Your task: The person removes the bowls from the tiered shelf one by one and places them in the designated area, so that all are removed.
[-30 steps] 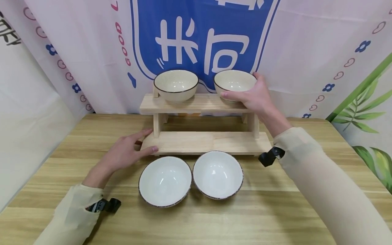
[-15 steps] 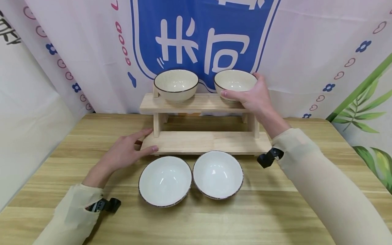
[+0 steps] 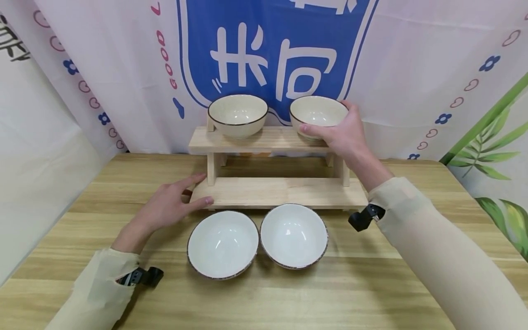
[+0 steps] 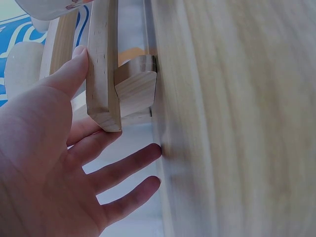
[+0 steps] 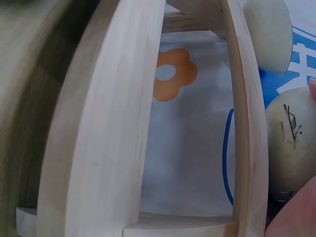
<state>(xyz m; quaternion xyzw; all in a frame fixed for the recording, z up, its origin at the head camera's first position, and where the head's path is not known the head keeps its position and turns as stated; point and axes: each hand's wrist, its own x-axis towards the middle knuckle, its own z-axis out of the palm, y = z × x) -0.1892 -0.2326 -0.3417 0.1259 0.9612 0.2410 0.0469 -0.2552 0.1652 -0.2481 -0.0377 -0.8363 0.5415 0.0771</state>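
Note:
My right hand [image 3: 344,130] grips a cream bowl [image 3: 315,110] with a dark rim, thumb at its front and fingers at its far right side. This bowl sits at the right of the upper board of a two-tier wooden rack [image 3: 268,140]. To its left stands a matching cream bowl [image 3: 238,114]. My left hand [image 3: 165,206] holds the left end of the lower board [image 4: 103,74], with the thumb on one side and fingers at the end. Its other fingers extend past the board. In the right wrist view, only a bit of my right hand [image 5: 298,212] shows beside the bowl.
Two white bowls with speckled rims, a left one [image 3: 222,245] and a right one [image 3: 294,236], stand side by side on the wooden table [image 3: 272,302] before the rack. A printed curtain [image 3: 136,55] hangs close behind the rack.

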